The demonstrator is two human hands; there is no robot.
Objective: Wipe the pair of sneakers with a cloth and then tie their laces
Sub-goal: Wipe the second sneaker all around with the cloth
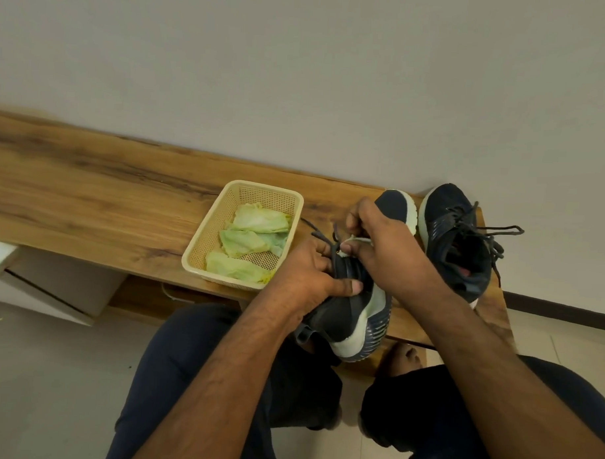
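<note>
item: near sneaker (351, 313), dark upper w/ pale sole; held at the table (89, 194) front edge, between both hands; heel end toward the person and overhanging the edge, toe end away toward the wall; long axis runs roughly near-to-far, tilted a little to the right; sole side turned to the right.
left hand (310, 274): curled round the collar/upper on the sneaker's left side, thumb across the top; steadies it.
right hand (379, 239): over the lace area from the right, fingers bent and pinching a small pale cloth (357, 241) against the upper; loose lace (323, 237) ends stick out to the left betw. the two hands, untied.
second sneaker (455, 241): on the table just right of the held one, toe toward the wall, parallel axis; laces (489, 232) loose, sprawled to the right; nearer the right hand, no hand on it.
basket (225, 237): cream mesh, just left of the left hand; holds greenish crumpled cloths (249, 241).
judgement: wiping step in hand, approx. early-mid; wipe strokes likely need to follow the toe-heel axis, right hand working, left hand bracing; tying not yet done on either.
</note>
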